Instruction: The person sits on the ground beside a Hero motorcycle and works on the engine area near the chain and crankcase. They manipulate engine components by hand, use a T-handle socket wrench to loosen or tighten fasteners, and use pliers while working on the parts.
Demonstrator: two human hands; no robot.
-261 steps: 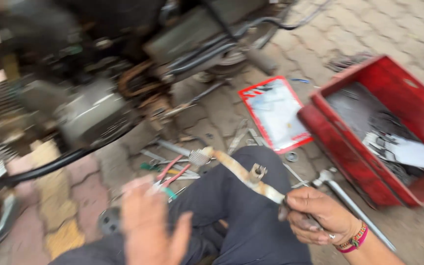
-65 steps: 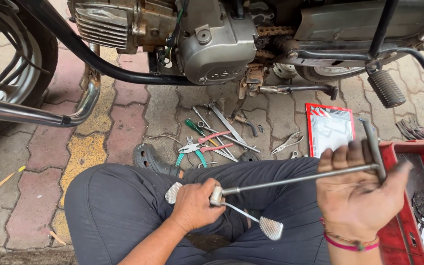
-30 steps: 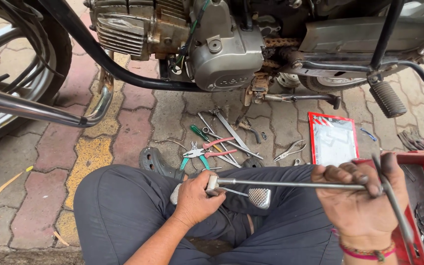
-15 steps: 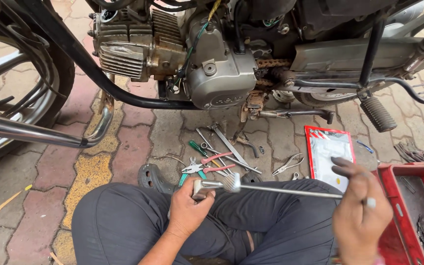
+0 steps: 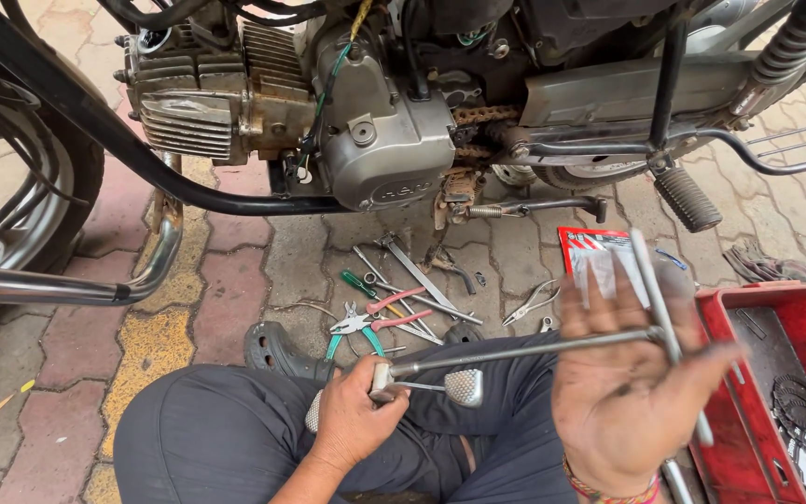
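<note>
Head view, left hand fingers clenched on pedal lever, right hand fingers spread against T-handle wrench.

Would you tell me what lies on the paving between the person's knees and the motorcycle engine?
In the head view, loose hand tools lie there: red-handled pliers, a green-handled screwdriver and spanners, below the engine.

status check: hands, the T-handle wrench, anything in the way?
Left hand grips socket end and small metal lever. Right hand open, long steel T-handle wrench across fingers. Nothing obstructing.
</note>
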